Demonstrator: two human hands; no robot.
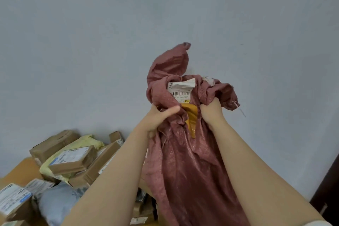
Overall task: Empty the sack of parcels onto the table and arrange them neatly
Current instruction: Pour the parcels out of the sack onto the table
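A dusty-red woven sack (183, 161) is held up in front of a plain grey wall (91, 42), its cloth bunched at the top and hanging slack below. The left hand (157, 117) is clenched in the cloth on the left side of the bunch, with the thumb laid across a fold. The right hand (211, 112) is closed in a fist around a gathered handful on the right.

Between the two hands a yellow parcel (191, 121) with a white barcode label (180, 89) is seen wedged in the folds.

At lower left, a loose heap of parcels is spread over a wooden table (22, 169): brown boxes (73, 159), a pale yellow mailer (86, 141) and a grey-blue mailer (56, 205), all overlapping and tilted.

The risk is judged to lie with the wedged parcel. It may be trapped by the tight grips on either side and left inside, or it may be freed suddenly and dropped onto the unsteady heap, by which boxes near the table's edge could be knocked off.
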